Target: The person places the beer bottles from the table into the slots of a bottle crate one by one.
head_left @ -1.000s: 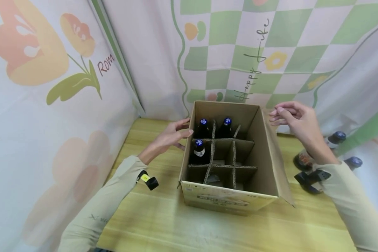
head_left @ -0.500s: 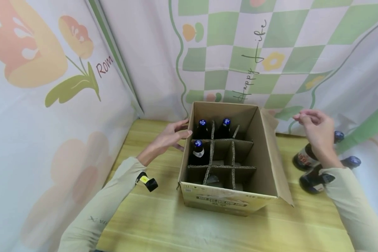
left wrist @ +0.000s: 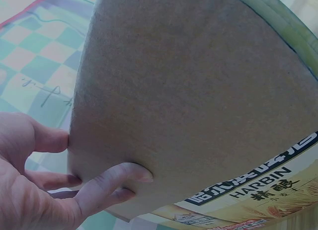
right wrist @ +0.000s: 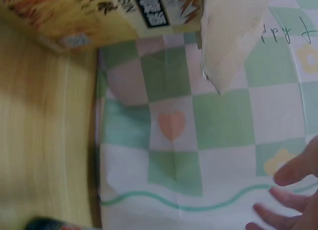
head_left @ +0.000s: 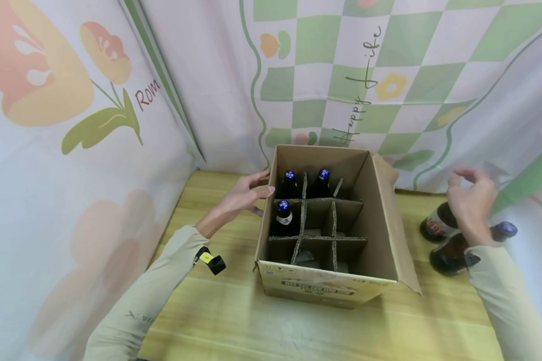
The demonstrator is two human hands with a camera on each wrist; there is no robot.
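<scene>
An open cardboard beer box (head_left: 325, 286) with dividers stands on the table; Chinese print and "HARBIN" show on its side in the left wrist view. Three dark bottles with blue caps, one a bottle (head_left: 284, 218) in the left column, occupy cells. My left hand (head_left: 241, 198) rests against the box's left side, its thumb on the cardboard (left wrist: 174, 91). Over by the right curtain my right hand (head_left: 473, 200) hovers above two dark bottles, a labelled bottle (head_left: 438, 225) and a nearer bottle (head_left: 456, 253). Its fingers are loosely bent, holding nothing visible; it hides the labelled bottle's cap.
The box's right flap (head_left: 399, 225) sticks outward between the box and the loose bottles. A green-checked curtain (head_left: 320, 45) hangs close behind, and a flowered curtain (head_left: 72, 175) borders the left. Wooden tabletop (head_left: 235, 321) lies in front of the box.
My right hand has moved right and slightly down, from beside the box's right flap to above the loose bottles. The left hand has stayed at the box's side.
</scene>
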